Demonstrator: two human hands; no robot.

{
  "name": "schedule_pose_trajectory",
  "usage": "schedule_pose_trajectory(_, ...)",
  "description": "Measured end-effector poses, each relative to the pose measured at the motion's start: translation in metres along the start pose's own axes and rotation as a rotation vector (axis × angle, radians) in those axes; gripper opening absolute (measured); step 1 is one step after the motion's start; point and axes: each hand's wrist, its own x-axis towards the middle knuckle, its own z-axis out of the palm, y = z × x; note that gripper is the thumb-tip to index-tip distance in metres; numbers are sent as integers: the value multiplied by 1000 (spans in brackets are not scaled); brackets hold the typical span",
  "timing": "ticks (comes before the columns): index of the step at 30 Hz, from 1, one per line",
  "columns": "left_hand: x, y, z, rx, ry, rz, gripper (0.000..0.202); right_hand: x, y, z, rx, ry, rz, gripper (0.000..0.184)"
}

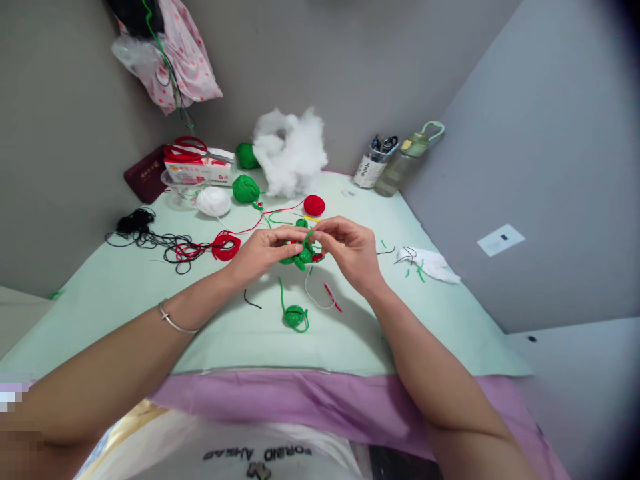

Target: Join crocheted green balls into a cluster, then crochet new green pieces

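Observation:
Between my hands, just above the table, is a small green crocheted piece (304,255) with red parts. My left hand (261,252) is closed on its left side, thumb and fingers pressing it. From the other side my right hand (354,252) pinches at the top of the piece, where a green yarn end shows between thumb and fingertips. Fingers partly cover the piece. Below lies a small green crocheted ball (294,316) with a loose tail. A thin red tool (333,298) rests beside it, near a white yarn strand (313,293).
Behind my hands are a red yarn ball (315,205), a green yarn ball (245,189), a white yarn ball (213,200) and white stuffing (291,153). Black yarn (136,221) lies left. Red scissors (187,150) top a box. A bottle (404,160) and pen cup (373,163) stand back right.

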Motion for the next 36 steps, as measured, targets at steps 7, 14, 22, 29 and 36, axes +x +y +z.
schedule_pose_trajectory(7,0,-2,0,-28,-5,-16,24,-3,-2,0,-220,5,-126,6)
schedule_pose_trajectory(14,0,1,1,2,47,5,23,-5,1,-2,-400,-22,-309,10)
schedule_pose_trajectory(22,1,-2,0,51,182,3,22,-7,3,0,-454,-22,-425,13)
schedule_pose_trajectory(29,1,-3,-1,-43,186,-2,15,-10,6,3,-527,-3,-465,13)
schedule_pose_trajectory(36,1,-3,-2,-20,194,8,18,-10,7,7,-528,-3,-441,13)
